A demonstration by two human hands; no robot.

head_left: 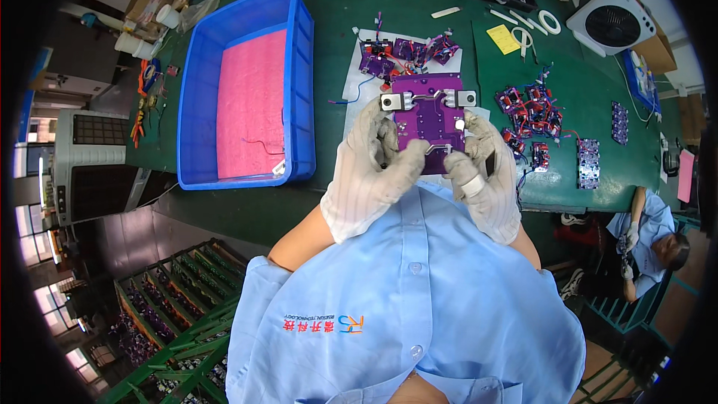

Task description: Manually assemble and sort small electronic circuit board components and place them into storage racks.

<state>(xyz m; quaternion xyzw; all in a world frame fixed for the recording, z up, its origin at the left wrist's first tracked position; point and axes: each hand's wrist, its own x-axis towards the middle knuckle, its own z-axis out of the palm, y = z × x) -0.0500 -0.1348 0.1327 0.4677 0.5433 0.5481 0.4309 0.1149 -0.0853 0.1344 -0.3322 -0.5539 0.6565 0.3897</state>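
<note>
A purple circuit board (428,121) is held up in front of me over the green table, between both hands. Metal brackets with dark round holes sit at its upper left and right sides, and thin metal strips cross it. White-gloved, my left hand (381,157) grips the board's left edge, its thumb on the lower face. My right hand (482,172), gloved too, closes on the lower right edge. Behind the board, a white sheet (360,67) carries several small purple board assemblies (422,51) with red and blue wires.
A blue bin (299,105) with a pink lining stands left. More wired purple boards (532,112) lie right, beside a populated board strip (588,163). Scissors (523,41), a yellow note (502,40) and a fan (612,24) are at the far right. Another person (647,239) sits lower right.
</note>
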